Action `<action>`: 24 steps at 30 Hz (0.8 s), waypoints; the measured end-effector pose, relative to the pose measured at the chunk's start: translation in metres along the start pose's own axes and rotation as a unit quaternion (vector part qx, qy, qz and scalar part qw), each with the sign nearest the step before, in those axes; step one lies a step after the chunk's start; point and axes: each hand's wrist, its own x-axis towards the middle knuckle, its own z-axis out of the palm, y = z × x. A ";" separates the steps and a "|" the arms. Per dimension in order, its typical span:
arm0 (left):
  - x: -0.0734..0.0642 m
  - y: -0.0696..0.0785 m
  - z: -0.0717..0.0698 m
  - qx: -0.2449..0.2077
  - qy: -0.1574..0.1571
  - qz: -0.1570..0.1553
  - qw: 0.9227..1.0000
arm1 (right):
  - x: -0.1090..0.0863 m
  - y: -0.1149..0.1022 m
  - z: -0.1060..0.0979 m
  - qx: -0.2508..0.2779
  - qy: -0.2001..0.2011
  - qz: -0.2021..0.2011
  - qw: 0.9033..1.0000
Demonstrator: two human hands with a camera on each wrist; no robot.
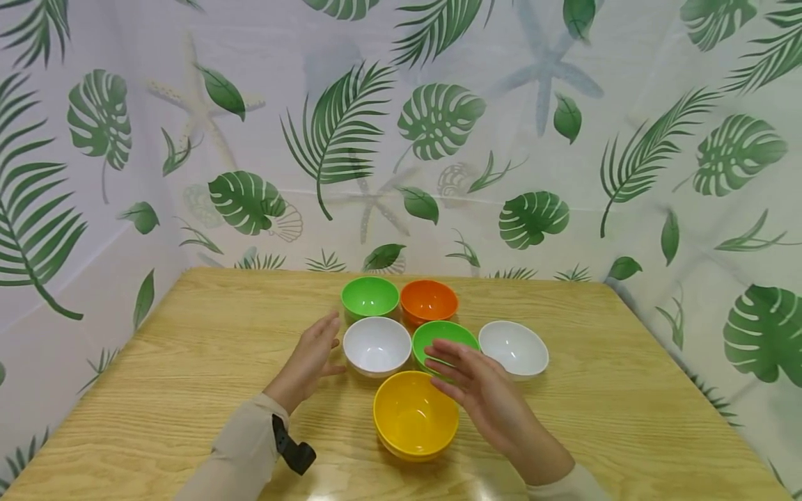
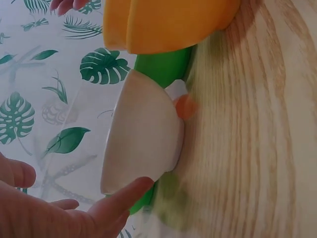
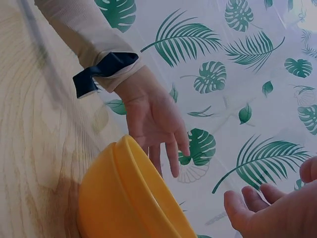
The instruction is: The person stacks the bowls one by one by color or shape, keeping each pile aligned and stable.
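My left hand [image 1: 310, 362] is beside the left white bowl [image 1: 377, 346], fingers extended; in the left wrist view a fingertip overlaps the bowl's edge, and I cannot tell if it touches. Above the front green bowl [image 1: 443, 332] and right of the yellow bowl [image 1: 416, 414] hovers my right hand [image 1: 489, 400], fingers spread and holding nothing. Two rims show on the yellow bowl in the right wrist view [image 3: 124, 198], as if two are nested. Behind stand another green bowl [image 1: 370, 298] and an orange bowl [image 1: 429, 302]. A second white bowl [image 1: 514, 349] sits tilted at the right.
The bowls stand close together on a wooden table [image 1: 219, 334]. A leaf-patterned sheet [image 1: 388, 139] hangs behind the table's far edge and along its sides. On the left wrist is a black strap with a small device [image 1: 293, 449].
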 end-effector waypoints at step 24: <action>0.022 -0.032 0.015 -0.006 -0.012 -0.020 1.000 | 0.016 0.000 -0.003 0.033 0.078 0.039 0.996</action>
